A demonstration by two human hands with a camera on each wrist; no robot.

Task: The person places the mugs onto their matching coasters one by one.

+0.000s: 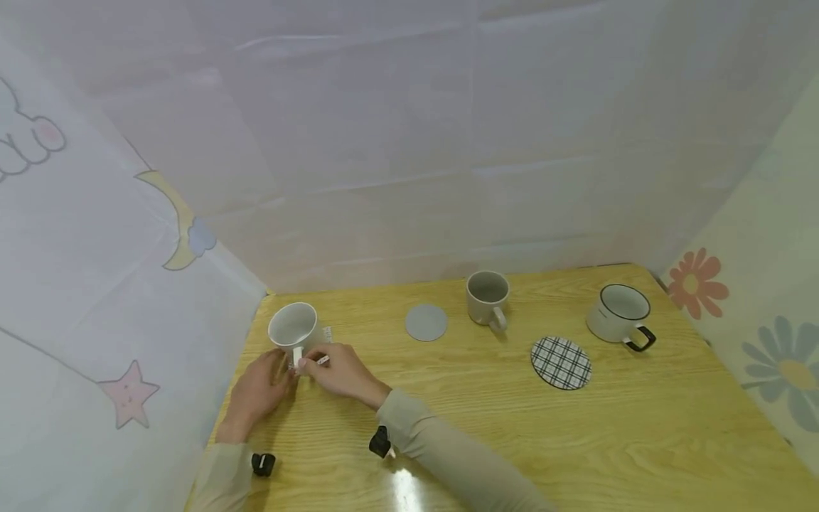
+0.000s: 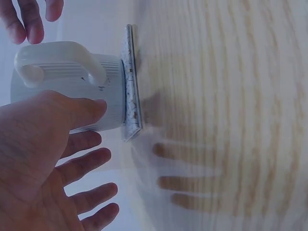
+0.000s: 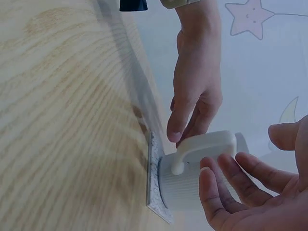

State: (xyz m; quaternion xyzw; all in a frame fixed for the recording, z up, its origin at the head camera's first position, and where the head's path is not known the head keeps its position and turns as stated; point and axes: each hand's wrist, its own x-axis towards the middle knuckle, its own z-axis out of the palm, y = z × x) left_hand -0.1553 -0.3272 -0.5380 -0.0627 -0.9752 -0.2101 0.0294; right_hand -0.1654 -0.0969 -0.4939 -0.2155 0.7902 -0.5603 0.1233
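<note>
Mug (image 1: 294,324) on square coaster (image 2: 131,91); hands (image 1: 259,390) (image 1: 344,371) close beside it, fingers relaxed, apart.

A wood-grained tabletop (image 1: 461,434) runs up to a creased, pale back wall covering (image 1: 384,142). The whitish left wall covering (image 1: 70,284) bears a pink star (image 1: 130,395), yellow crescent moon (image 1: 183,213) and blue cloud (image 1: 202,237); the yellowish-green right one (image 1: 774,256) shows a red flower (image 1: 692,284) and a blue-grey flower (image 1: 793,371). Light glares (image 1: 406,491) off the wood's near part.
</note>
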